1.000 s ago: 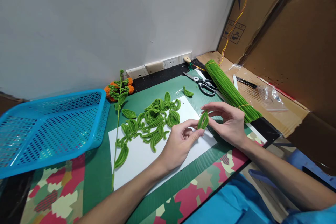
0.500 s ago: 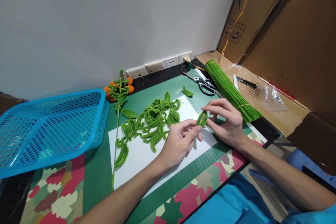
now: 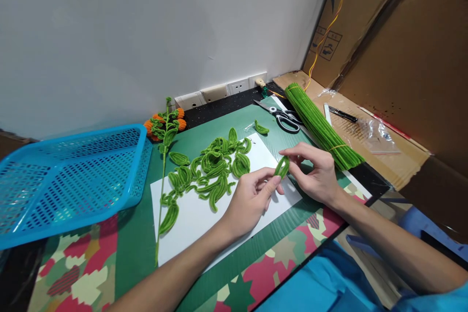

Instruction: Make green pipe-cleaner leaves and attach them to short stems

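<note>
Between my two hands is a small green pipe-cleaner leaf (image 3: pixel 282 166), bent into a narrow loop. My left hand (image 3: pixel 250 201) pinches its lower end with thumb and forefinger. My right hand (image 3: pixel 315 170) holds its upper end with the fingertips, just above a white paper sheet (image 3: pixel 193 219). On that sheet lies a pile of several finished green leaves (image 3: pixel 212 168), left of my hands. A long green stem with orange flowers (image 3: pixel 164 129) lies along the sheet's left edge.
A blue plastic basket (image 3: pixel 69 175) stands at the left. Scissors (image 3: pixel 283 117) and a bundle of straight green pipe cleaners (image 3: pixel 320 126) lie at the back right, with a lone leaf (image 3: pixel 261 128) near them. Cardboard walls off the right side. A green cutting mat (image 3: pixel 135 239) covers the table.
My right hand's fingers have curled down closer onto the leaf, pressing its loop narrower. The leaf sits slightly lower. My left hand has barely moved.
</note>
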`<state>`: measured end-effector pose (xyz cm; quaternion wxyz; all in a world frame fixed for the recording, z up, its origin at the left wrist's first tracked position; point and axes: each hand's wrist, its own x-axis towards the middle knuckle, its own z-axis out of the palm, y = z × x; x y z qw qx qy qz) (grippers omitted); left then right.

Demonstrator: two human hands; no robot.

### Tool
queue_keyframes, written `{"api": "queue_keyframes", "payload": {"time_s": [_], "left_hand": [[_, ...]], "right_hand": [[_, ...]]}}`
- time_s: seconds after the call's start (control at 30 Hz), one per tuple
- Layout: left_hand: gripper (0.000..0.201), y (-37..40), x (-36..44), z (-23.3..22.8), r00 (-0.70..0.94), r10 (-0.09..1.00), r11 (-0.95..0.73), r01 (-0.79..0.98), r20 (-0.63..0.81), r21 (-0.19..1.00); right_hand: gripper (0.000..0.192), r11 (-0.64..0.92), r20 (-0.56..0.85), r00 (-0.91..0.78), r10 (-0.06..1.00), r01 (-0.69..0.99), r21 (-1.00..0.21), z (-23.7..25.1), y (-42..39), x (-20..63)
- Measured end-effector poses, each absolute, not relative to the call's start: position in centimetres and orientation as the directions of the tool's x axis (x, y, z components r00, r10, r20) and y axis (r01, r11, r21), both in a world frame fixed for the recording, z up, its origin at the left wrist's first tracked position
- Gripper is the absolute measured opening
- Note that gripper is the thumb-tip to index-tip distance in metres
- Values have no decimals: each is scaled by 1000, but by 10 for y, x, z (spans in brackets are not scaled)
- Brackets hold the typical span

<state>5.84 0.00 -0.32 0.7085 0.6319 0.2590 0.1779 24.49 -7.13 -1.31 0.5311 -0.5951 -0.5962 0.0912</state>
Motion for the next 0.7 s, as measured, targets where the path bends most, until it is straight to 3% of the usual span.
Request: {"api": "queue_keyframes", "payload": {"time_s": [0.13,0.23,0.3,0.7], "left_hand": [[30,1,59,-7,778,615,175,29,-132,984],[29,1,59,-9,771,624,195,5,-128,981],[30,1,60,-9,775,620,192,2,-123,981],[34,2,58,-4,807,577,138,58,-128,989]], "right_hand": [[35,271,401,302,865,392,-879,-15,-73,243],[20,245,318,302,899,255,-935,-15,-72,243],[13,214,273,268,924,231,-949,-14,-71,244],[28,121,120,191,974,7,-993,-19,-65,248]]}}
